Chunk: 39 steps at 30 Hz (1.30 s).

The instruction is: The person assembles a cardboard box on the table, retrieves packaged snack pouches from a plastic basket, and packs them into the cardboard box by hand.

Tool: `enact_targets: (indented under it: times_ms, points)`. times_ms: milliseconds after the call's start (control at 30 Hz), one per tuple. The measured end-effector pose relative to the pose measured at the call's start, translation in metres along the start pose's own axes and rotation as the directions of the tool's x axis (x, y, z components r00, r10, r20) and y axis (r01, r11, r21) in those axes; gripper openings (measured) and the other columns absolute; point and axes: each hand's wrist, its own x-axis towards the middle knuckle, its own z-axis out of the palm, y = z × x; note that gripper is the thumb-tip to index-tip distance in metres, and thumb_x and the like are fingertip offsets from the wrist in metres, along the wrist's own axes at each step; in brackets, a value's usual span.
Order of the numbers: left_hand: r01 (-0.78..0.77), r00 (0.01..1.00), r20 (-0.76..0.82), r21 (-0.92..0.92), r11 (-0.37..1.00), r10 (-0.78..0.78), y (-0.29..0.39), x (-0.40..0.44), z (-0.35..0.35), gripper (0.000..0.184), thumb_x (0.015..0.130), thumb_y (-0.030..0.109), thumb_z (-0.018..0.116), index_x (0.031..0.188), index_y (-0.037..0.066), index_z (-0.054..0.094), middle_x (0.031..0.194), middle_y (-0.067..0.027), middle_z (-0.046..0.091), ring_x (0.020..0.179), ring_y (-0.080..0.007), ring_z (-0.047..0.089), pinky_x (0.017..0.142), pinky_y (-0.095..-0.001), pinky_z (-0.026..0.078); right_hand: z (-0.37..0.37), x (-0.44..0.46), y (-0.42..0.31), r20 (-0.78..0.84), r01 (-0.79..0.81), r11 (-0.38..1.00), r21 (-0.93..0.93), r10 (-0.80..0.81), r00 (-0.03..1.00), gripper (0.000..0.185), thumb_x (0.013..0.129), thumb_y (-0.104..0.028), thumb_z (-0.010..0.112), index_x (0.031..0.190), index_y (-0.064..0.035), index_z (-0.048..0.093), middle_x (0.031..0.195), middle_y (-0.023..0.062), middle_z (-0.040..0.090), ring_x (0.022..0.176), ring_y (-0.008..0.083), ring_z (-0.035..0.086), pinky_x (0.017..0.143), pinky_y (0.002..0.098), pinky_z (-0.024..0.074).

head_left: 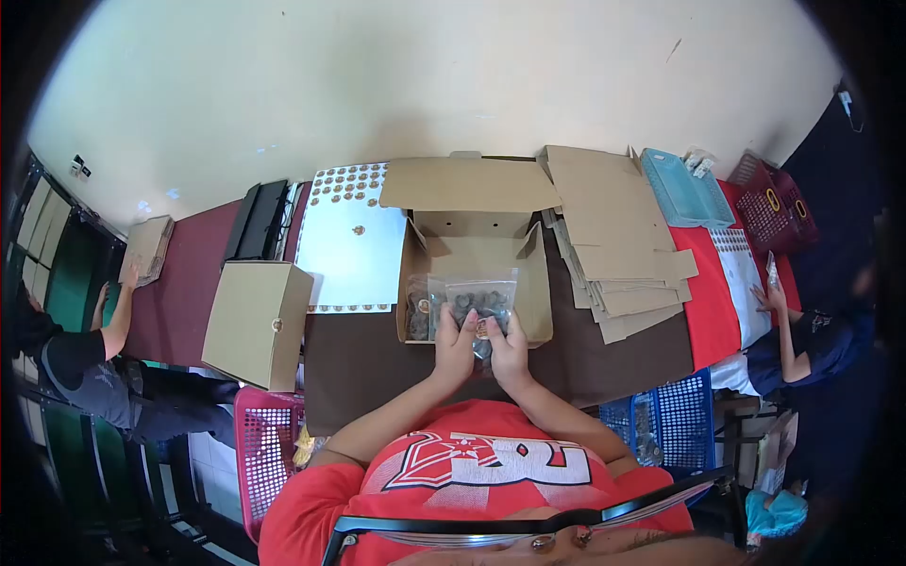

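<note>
Both my hands grip a clear zip bag of small dark pieces (481, 300), with a round orange-brown sticker on its front. My left hand (455, 351) closes on the bag's lower left side, and my right hand (509, 353) on its lower right. The bag is held over the front edge of an open cardboard box (538, 292), whose lid flap (472, 185) is folded back. Inside the box at the left stands another similar clear bag (418, 316). What the pieces in the bags are I cannot make out.
A closed cardboard box (247, 316) and a sticker sheet (349, 255) lie left. Flattened cardboard (609, 226) is stacked right, beyond it a teal basket (679, 184). Pink (264, 443) and blue baskets (689, 415) stand below the table. People work at left (94, 368) and right (812, 344).
</note>
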Motion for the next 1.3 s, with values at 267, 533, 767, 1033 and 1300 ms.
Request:
enact_targets:
  times_ms: [267,533,767,1033,1300]
  points:
    - [-0.047,0.998,0.045,-0.113,0.993,0.052,-0.005,0.006,0.007,0.023,0.097,0.018,0.053,0.106,-0.001,0.044,0.097,-0.0089,0.055,0.091,-0.0131,0.051,0.081,-0.0281,0.043,0.000,-0.001,0.003,-0.078,-0.006,0.994,0.112,0.014,0.997,0.029,0.099,-0.022,0.049,0.117,-0.0002,0.050,0.105,0.0052,0.059,0.097,0.0113,0.054,0.087,0.0260,0.0433]
    - [-0.058,0.998,0.024,-0.037,0.998,0.059,0.004,0.008,0.003,0.027,0.094,0.015,0.056,0.111,-0.002,0.043,0.103,-0.0115,0.057,0.097,-0.0155,0.053,0.085,-0.0315,0.044,-0.003,0.004,-0.005,-0.015,-0.111,0.990,0.087,0.112,0.994,0.045,0.097,-0.025,0.053,0.131,0.0014,0.040,0.119,0.0080,0.053,0.110,0.0159,0.050,0.096,0.0297,0.0391]
    - [-0.077,0.995,0.082,0.164,0.984,0.064,0.013,0.019,-0.010,0.025,0.095,0.019,0.054,0.108,-0.002,0.047,0.098,-0.0120,0.062,0.088,-0.0175,0.059,0.079,-0.0319,0.047,-0.001,-0.001,-0.022,0.141,-0.243,0.952,0.185,0.219,0.965,0.057,0.094,-0.018,0.058,0.137,-0.0007,0.027,0.132,0.0106,0.042,0.123,0.0198,0.041,0.105,0.0331,0.0308]
    - [0.024,0.990,0.142,-0.051,0.998,-0.017,-0.002,0.025,-0.017,0.036,0.103,0.029,0.037,0.115,-0.001,0.051,0.102,-0.0078,0.062,0.095,-0.0141,0.056,0.086,-0.0290,0.044,-0.003,0.003,-0.012,0.189,-0.248,0.961,0.118,0.224,0.956,0.069,0.090,-0.014,0.062,0.142,-0.0011,0.018,0.137,0.0122,0.038,0.128,0.0200,0.036,0.107,0.0329,0.0280]
    - [0.288,0.916,0.361,-0.296,0.911,-0.172,0.008,0.018,-0.018,0.040,0.097,0.022,0.050,0.130,0.000,0.043,0.123,-0.0116,0.053,0.115,-0.0161,0.048,0.098,-0.0320,0.037,-0.031,0.007,-0.011,0.352,-0.367,0.930,0.038,0.331,0.875,0.084,0.088,-0.008,0.062,0.147,-0.0029,0.003,0.142,0.0135,0.032,0.132,0.0217,0.031,0.109,0.0327,0.0261]
